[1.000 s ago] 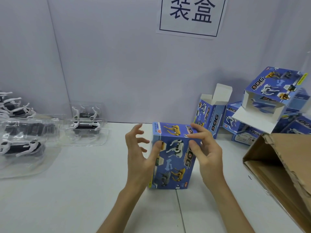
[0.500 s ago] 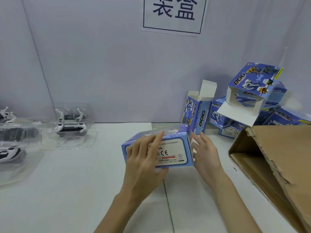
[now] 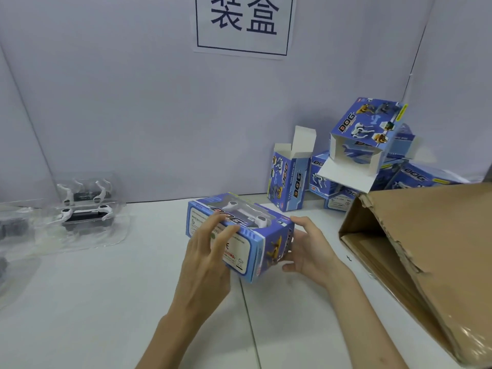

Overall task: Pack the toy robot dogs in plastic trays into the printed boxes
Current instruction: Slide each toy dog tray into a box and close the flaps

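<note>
A blue printed box (image 3: 255, 245) lies on its side at the table's middle, its clear window up, with a white toy dog showing inside. My left hand (image 3: 210, 251) lies over its near face with fingers spread. My right hand (image 3: 308, 249) cups its right end. Toy robot dogs in clear plastic trays (image 3: 82, 217) sit at the far left. Empty printed boxes (image 3: 290, 179) with raised flaps stand and pile at the back right, one box (image 3: 367, 131) tilted on top.
A large brown cardboard carton (image 3: 426, 251) lies open on its side at the right. A grey wall with a paper sign (image 3: 242, 22) closes the back. More clear trays (image 3: 13, 227) run off the left edge.
The box was upright between both hands, then tipped onto its side. It has since turned so the window faces up, and the view has shifted right.
</note>
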